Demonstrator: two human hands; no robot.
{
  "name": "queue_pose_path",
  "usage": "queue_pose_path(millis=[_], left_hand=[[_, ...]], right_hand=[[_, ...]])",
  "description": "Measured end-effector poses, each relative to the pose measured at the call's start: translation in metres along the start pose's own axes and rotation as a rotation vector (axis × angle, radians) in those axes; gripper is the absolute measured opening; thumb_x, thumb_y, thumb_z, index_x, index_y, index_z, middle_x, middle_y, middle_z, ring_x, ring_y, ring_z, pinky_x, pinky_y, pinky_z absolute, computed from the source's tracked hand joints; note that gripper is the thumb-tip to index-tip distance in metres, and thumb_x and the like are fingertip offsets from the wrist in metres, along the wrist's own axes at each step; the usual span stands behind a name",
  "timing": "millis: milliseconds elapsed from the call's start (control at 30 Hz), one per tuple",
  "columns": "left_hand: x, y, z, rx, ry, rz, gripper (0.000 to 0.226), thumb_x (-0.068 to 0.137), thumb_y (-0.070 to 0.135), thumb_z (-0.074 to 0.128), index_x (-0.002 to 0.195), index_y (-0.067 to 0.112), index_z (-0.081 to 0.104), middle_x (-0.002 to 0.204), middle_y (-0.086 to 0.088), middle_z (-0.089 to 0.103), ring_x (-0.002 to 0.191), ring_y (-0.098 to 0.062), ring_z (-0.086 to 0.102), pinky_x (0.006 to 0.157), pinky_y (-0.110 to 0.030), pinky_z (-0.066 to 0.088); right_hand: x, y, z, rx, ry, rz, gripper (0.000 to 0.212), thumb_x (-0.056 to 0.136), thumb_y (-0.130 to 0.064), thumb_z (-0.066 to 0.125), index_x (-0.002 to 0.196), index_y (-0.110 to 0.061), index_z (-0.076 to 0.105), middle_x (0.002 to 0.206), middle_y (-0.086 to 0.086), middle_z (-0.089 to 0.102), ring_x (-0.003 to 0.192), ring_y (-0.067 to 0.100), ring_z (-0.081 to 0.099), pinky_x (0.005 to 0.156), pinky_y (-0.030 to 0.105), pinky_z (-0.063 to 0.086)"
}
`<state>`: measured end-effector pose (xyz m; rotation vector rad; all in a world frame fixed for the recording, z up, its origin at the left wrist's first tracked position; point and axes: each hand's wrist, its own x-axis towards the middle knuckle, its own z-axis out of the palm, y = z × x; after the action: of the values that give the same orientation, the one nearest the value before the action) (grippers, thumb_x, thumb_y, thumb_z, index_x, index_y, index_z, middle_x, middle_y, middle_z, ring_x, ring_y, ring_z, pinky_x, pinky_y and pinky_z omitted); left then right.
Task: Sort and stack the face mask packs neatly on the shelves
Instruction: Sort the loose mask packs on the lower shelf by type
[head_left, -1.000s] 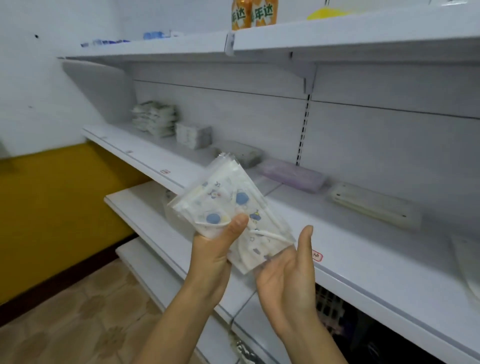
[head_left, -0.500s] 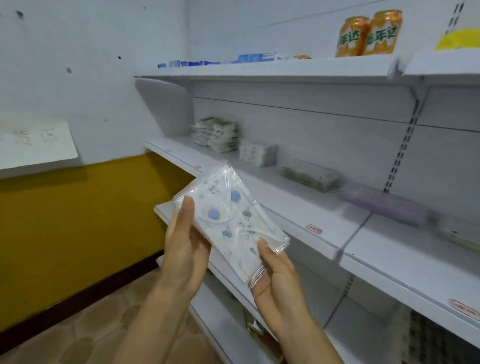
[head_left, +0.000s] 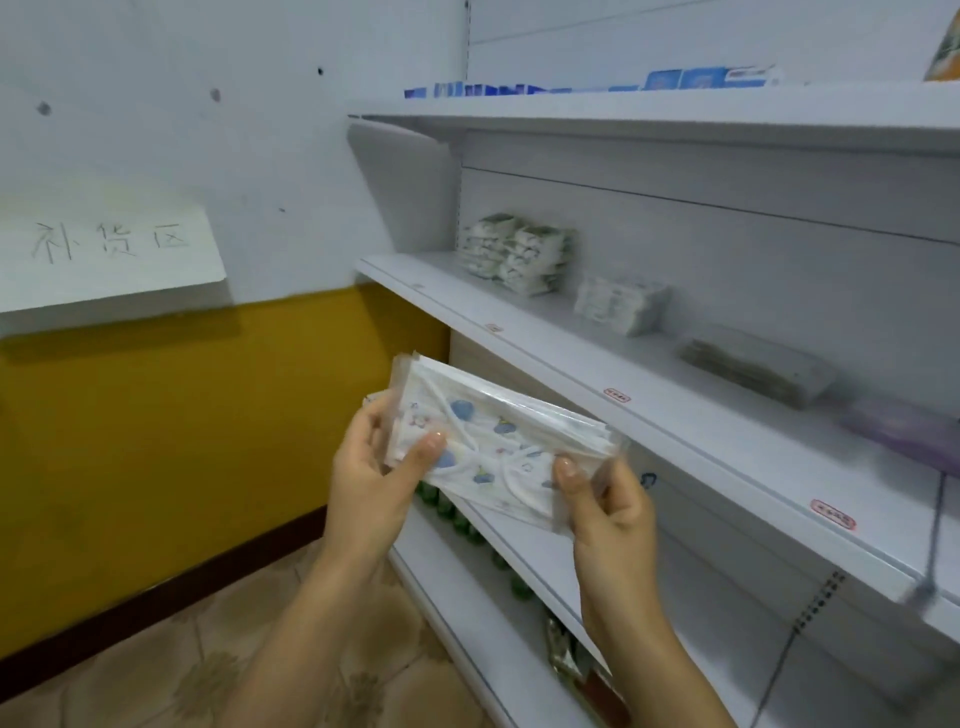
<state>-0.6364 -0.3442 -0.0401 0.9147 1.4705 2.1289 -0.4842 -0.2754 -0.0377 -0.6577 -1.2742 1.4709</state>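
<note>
White metal shelving (head_left: 519, 332) is seen against a white and mustard wall, with a handwritten paper sign (head_left: 104, 249) at left. A clear-wrapped face mask pack (head_left: 498, 441), printed with blue cartoon figures, is held in the air in front of the shelf edge. It is pinched at its left end by the left hand (head_left: 369, 467) and at its right end by the right hand (head_left: 608, 504). Long axis runs left to right, dipping slightly to the right; printed face is turned up toward the camera. Step judged: carrying for placement. Matching printed stacks (head_left: 514, 252) sit at the shelf's far left; next move likely calls for lifting and squaring the pack onto them.
</note>
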Motion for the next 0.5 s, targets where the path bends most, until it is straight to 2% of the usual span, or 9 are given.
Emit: queue_pose_path(millis=[100,167,233,300,367,433,500], left_hand=[[0.013,-0.017,-0.005,-0.355,0.085,-0.238,0.064,0.077,0.025,0.068,0.137,0.019,0.046,0.124,-0.002,0.066,0.108,-0.015,0.066,0.095,-0.036,0.051],[0.021,-0.027,0.002,-0.460,-0.012,-0.334,0.063,0.077,0.027,0.067,0.136,0.019,0.048,0.126,-0.004,0.065,0.114,-0.019,0.064,0.102,-0.040,0.046],[0.035,-0.033,0.013,-0.514,-0.126,-0.363,0.055,0.079,0.028,0.068,0.131,0.022,0.052,0.125,-0.004,0.066,0.117,-0.022,0.062,0.104,-0.043,0.043],[0.060,-0.038,0.024,-0.492,-0.136,-0.335,0.040,0.082,0.019,0.064,0.121,0.026,0.057,0.119,-0.002,0.069,0.114,-0.021,0.064,0.101,-0.042,0.047],[0.094,-0.045,0.030,-0.404,-0.070,-0.267,0.030,0.087,0.009,0.061,0.113,0.025,0.062,0.112,0.002,0.072,0.107,-0.018,0.067,0.096,-0.040,0.051],[0.131,-0.056,0.029,-0.230,-0.029,-0.149,0.026,0.091,0.006,0.060,0.111,0.022,0.064,0.107,0.005,0.073,0.104,-0.016,0.068,0.090,-0.034,0.055],[0.168,-0.065,0.028,0.013,-0.054,0.034,0.025,0.092,0.009,0.061,0.113,0.021,0.064,0.106,0.012,0.073,0.104,-0.010,0.067,0.084,-0.022,0.055]], right_hand=[[0.022,0.014,0.015,0.185,0.043,0.170,0.018,0.094,-0.009,0.055,0.080,-0.020,0.053,0.079,-0.006,0.072,0.068,0.001,0.068,0.051,0.015,0.049],[0.037,0.030,0.027,0.287,0.040,0.277,0.008,0.094,-0.009,0.055,0.098,-0.014,0.060,0.093,-0.002,0.075,0.080,0.006,0.072,0.056,0.019,0.054],[0.053,0.046,0.042,0.374,0.004,0.342,0.025,0.095,-0.009,0.053,0.119,-0.011,0.060,0.106,0.002,0.074,0.095,0.014,0.071,0.068,0.025,0.059],[0.074,0.062,0.056,0.397,-0.038,0.364,0.030,0.097,-0.011,0.051,0.126,-0.014,0.058,0.113,0.003,0.072,0.104,0.017,0.068,0.082,0.030,0.058],[0.099,0.073,0.067,0.347,-0.062,0.336,0.031,0.096,-0.018,0.053,0.127,-0.016,0.058,0.114,0.002,0.071,0.106,0.017,0.067,0.087,0.031,0.053],[0.131,0.082,0.074,0.189,0.016,0.229,0.040,0.091,-0.034,0.056,0.129,-0.023,0.054,0.116,-0.006,0.068,0.108,0.012,0.065,0.087,0.025,0.048],[0.165,0.082,0.079,0.018,0.160,0.021,0.051,0.085,-0.052,0.057,0.132,-0.036,0.046,0.127,-0.019,0.056,0.119,0.000,0.054,0.094,0.019,0.043]])
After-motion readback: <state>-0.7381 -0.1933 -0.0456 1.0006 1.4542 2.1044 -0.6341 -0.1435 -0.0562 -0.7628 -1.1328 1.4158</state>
